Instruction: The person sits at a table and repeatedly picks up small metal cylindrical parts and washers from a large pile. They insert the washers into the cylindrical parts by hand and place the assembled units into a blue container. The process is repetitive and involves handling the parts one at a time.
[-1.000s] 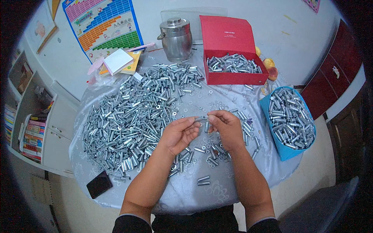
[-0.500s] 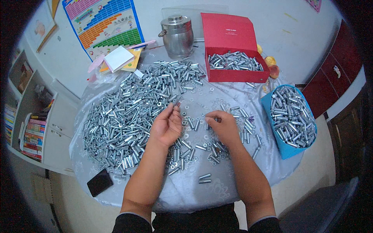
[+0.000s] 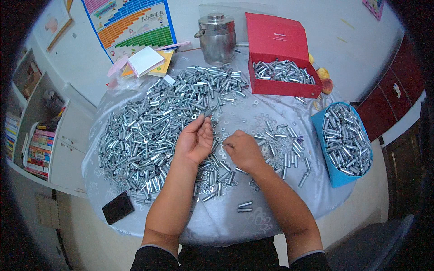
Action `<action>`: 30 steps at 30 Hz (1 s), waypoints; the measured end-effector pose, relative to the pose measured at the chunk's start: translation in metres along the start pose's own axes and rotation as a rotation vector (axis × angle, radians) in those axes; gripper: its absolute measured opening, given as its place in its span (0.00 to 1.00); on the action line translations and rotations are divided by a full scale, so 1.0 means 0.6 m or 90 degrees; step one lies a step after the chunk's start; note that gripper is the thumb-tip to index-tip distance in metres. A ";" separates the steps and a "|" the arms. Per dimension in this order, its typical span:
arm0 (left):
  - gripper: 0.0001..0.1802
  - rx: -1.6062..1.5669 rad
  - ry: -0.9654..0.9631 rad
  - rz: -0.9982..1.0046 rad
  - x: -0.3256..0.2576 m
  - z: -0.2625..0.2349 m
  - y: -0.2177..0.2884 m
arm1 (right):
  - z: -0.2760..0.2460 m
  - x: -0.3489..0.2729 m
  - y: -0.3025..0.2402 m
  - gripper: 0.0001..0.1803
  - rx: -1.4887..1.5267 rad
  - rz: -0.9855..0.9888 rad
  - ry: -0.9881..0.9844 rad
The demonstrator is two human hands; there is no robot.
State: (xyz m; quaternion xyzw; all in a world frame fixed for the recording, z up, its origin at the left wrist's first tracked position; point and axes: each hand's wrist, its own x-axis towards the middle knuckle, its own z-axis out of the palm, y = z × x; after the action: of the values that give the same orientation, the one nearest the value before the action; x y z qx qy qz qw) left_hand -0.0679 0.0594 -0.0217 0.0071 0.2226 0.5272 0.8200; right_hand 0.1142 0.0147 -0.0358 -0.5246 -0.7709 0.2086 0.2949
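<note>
Surface: a round table (image 3: pixel 285 217) under a pale, shiny cloth. Containers: a red box (image 3: pixel 286 88) stands by the far edge, right of the middle, its lid raised at the back; metal cylinders (image 3: pixel 289 72) lie in it, jumbled. A light-blue bin (image 3: pixel 335 170) stands at the right edge, filled to about its rim with similar metal cylinders. A steel pot (image 3: pixel 218 44) stands by the far edge, left of the box, lid on; its contents are hidden.

Loose stock: a large heap of metal pieces (image 3: pixel 135 153) covers the left half, reaching toward the far edge. Flat rings (image 3: pixel 212 178) and further cylinders lie scattered right of it. A pair of cylinders (image 3: pixel 244 209) lies toward the near edge.

Hands: apart, over the middle of the table. The left hand (image 3: pixel 195 142), palm up, pinches a metal piece (image 3: pixel 209 111) at its fingertips, beside the heap. The right hand (image 3: pixel 244 150) is curled, knuckles up; whether it holds anything cannot be told.
</note>
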 end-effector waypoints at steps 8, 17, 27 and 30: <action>0.07 -0.003 -0.017 -0.012 0.000 0.000 0.004 | 0.021 0.016 0.019 0.08 -0.156 0.010 0.059; 0.07 0.007 -0.012 -0.003 0.001 0.003 0.004 | 0.007 0.022 0.018 0.07 -0.068 -0.006 0.063; 0.07 0.018 -0.021 -0.005 0.001 0.000 -0.002 | 0.018 0.027 0.012 0.05 -0.124 -0.002 0.032; 0.07 0.016 -0.020 -0.009 0.001 0.002 -0.004 | 0.016 0.025 0.013 0.05 -0.139 -0.015 0.035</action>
State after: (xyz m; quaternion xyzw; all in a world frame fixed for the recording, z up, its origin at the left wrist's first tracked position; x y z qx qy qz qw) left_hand -0.0650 0.0589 -0.0214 0.0243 0.2162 0.5181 0.8272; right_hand 0.1091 0.0317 -0.0443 -0.5501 -0.7869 0.1054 0.2590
